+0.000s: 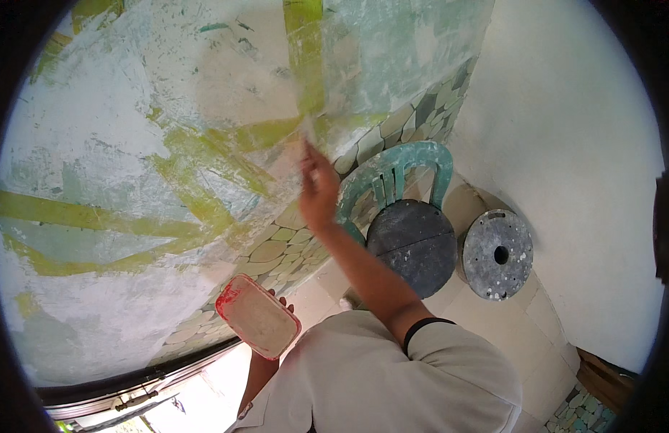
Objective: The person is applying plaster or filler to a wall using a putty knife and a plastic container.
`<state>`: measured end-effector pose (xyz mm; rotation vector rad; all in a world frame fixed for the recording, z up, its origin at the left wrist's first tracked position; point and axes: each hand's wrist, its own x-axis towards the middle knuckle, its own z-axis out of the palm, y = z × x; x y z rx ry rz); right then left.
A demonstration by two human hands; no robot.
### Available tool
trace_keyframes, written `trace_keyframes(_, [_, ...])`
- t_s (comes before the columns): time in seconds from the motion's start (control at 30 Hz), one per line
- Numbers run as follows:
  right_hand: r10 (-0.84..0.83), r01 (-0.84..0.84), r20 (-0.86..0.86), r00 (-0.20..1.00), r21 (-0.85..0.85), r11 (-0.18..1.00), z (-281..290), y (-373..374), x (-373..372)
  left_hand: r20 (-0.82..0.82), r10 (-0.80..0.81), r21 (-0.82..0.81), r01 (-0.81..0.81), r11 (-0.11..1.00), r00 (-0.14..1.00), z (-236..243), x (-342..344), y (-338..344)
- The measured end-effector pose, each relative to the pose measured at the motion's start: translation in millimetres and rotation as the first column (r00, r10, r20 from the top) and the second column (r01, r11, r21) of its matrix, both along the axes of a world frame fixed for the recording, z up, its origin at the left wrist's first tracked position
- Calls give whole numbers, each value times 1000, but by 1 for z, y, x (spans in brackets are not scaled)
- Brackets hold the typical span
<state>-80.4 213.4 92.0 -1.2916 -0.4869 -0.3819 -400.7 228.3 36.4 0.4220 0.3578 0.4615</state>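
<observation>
Blur veils a tool (308,131) gripped in the right hand (318,189). Mostly hidden, the left hand (284,302) clasps a red-rimmed container (229,294).

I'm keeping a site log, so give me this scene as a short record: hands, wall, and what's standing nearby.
Left hand: holding red-rimmed rectangular plastic tray
Right hand: raised before wall; blurred, grip unclear
Wall: patchy white, pale green and yellow-green
Lower wall: greenish stone-patterned band
Nearby: green plastic chair; dark round top; grey, paint-spotted round top with centre hole, rightmost
</observation>
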Motion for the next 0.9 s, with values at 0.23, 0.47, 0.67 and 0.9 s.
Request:
trace_keyframes(0.23, [255,-235,163,953,-134,963,0,4,-78,39,49,-131,-43,990,998,-8,-7,4])
trace_keyframes(0.47, [-34,34,-6,999,108,994,-16,-19,44,159,99,-108,-82,991,982,-7,-6,-6])
trace_keyframes(0.67, [-34,71,189,981,-194,978,11,20,-13,152,97,-24,-94,995,984,-14,-13,-8])
trace_keyframes(0.9, [500,-472,114,858,-209,857,-6,-5,-79,183,-5,151,-23,988,983,9,2,-8])
